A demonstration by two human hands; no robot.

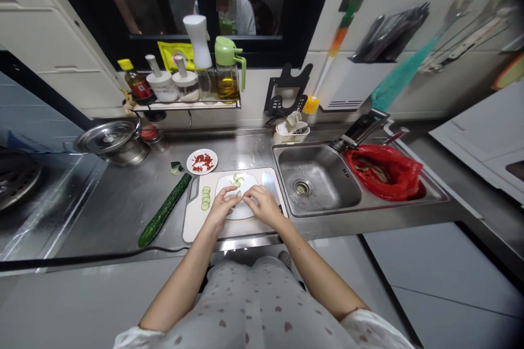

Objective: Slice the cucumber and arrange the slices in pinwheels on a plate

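My left hand and my right hand meet over a white plate on the cutting board. Between their fingertips is a small pale-green cucumber slice, which both seem to pinch; the fingers partly cover it. Several cucumber pieces form a curved cluster near the plate's far rim. To the left, a row of overlapping cucumber slices lies on the board. A shiny knife blade rests at the board's right side, partly behind my right hand.
A long cucumber lies left of the board. Behind it are a small plate of chopped red pieces and a lidded steel pot. The sink is at right, with a red plastic bag beside it. Bottles stand on a rack.
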